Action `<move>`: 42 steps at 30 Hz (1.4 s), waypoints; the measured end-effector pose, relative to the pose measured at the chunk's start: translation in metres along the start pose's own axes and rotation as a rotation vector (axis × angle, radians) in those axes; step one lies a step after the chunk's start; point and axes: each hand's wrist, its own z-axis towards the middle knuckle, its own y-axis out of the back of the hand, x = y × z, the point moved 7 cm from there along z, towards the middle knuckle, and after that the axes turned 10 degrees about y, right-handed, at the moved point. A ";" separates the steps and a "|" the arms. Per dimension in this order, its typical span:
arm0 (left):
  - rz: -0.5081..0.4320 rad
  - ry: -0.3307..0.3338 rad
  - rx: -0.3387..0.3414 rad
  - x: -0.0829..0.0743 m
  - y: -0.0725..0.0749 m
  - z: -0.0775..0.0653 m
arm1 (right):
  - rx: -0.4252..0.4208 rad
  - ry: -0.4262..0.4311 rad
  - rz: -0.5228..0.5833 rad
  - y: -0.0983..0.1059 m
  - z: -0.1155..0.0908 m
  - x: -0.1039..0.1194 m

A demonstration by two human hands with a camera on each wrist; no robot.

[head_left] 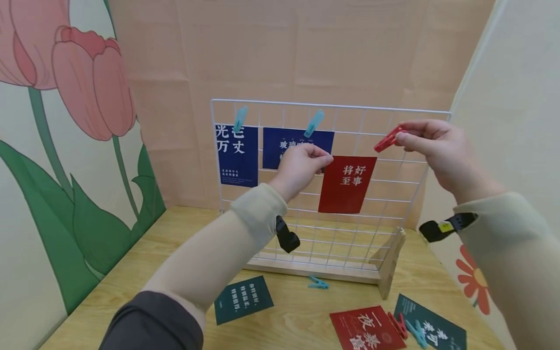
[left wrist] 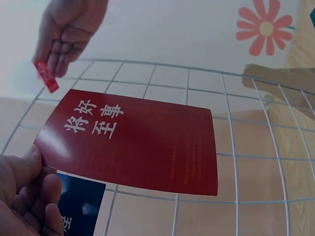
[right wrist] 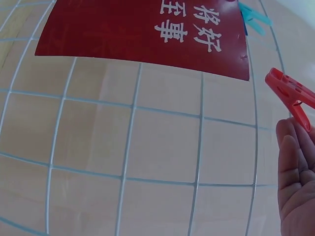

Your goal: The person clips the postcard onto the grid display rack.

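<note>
My left hand (head_left: 299, 167) pinches a red card (head_left: 347, 187) with white characters by its upper left corner, in front of the white wire grid (head_left: 395, 182). In the left wrist view the red card (left wrist: 133, 142) slants across the grid, with thumb and fingers at its corner. My right hand (head_left: 442, 146) holds a red clothespin (head_left: 388, 139) to the right of the card, apart from it. The right wrist view shows that red clothespin (right wrist: 290, 93) at the fingertips. Two blue cards, one portrait (head_left: 238, 165) and one landscape (head_left: 271, 150), hang from blue clothespins (head_left: 314, 123).
The grid stands in a wooden base (head_left: 315, 270) on the table (head_left: 288, 321). A green card (head_left: 245, 299) and a blue clothespin (head_left: 318, 283) lie before it. Front right are a red card (head_left: 365, 328), another green card (head_left: 450, 333), and red (head_left: 398, 324) and blue clothespins (head_left: 416, 333).
</note>
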 end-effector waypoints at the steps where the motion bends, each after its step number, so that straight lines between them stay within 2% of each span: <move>1: 0.002 0.001 -0.008 -0.001 0.000 0.001 | 0.002 0.002 0.001 0.000 0.001 0.001; 8: 0.024 0.003 -0.053 -0.006 0.003 0.003 | -0.002 0.001 0.006 0.000 0.010 0.006; 15: 0.055 -0.008 -0.096 -0.012 0.005 0.005 | -0.016 -0.051 -0.082 -0.001 0.017 0.006; 26: 0.070 -0.036 -0.131 -0.026 0.005 0.011 | -0.013 -0.041 -0.172 -0.008 0.029 0.007; 31: 0.056 -0.031 -0.141 -0.029 0.003 0.012 | -0.036 -0.059 -0.264 -0.008 0.030 0.004; 42: 0.086 -0.031 -0.172 -0.029 0.002 0.016 | -0.110 -0.081 -0.346 -0.009 0.032 0.000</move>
